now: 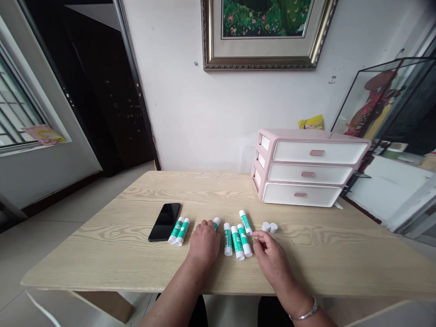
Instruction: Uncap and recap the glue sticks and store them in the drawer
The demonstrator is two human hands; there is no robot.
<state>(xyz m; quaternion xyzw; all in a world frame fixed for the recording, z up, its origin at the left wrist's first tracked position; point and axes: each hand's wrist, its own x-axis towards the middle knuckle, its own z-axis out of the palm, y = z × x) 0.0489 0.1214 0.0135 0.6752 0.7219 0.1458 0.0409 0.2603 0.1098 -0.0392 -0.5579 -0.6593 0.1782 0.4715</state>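
Green tubes (237, 243), axes fore-aft (approx.)

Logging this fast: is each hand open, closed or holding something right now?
Left hand: curled over a glue stick; grip hidden.
Right hand: half-curled beside another glue stick; whether it holds anything cannot be told.

Smooth plastic tubes (228, 239); wood-grained table (129, 268)

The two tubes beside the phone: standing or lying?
Lying: the two tubes stretch lengthwise along the tabletop, slanted much like the phone.
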